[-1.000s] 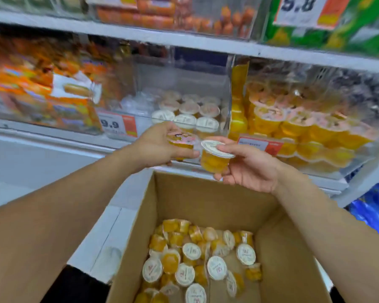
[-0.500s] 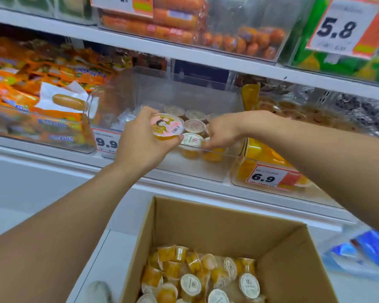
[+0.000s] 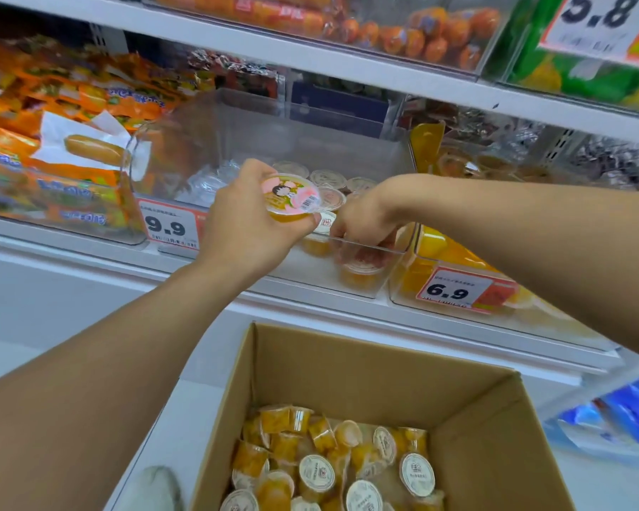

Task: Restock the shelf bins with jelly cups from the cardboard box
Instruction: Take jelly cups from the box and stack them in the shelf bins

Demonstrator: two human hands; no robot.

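- A person's left hand (image 3: 246,230) grips a jelly cup with a pink cartoon lid (image 3: 291,196), fingers curled round its sides, holding it just above the front rim of a clear plastic shelf bin (image 3: 347,142).
- The right hand (image 3: 362,219) reaches down over the same rim into the bin, fingers bent among the white-lidded jelly cups (image 3: 329,178) there; one orange cup (image 3: 360,269) sits right under the fingertips, but whether they grasp it cannot be told.
- Below the shelf, an open cardboard box (image 3: 347,366) holds a loose heap of orange jelly cups (image 3: 316,473).
- Price tags reading 9.9 (image 3: 168,226) and 6.9 (image 3: 454,289) hang on the bin fronts.
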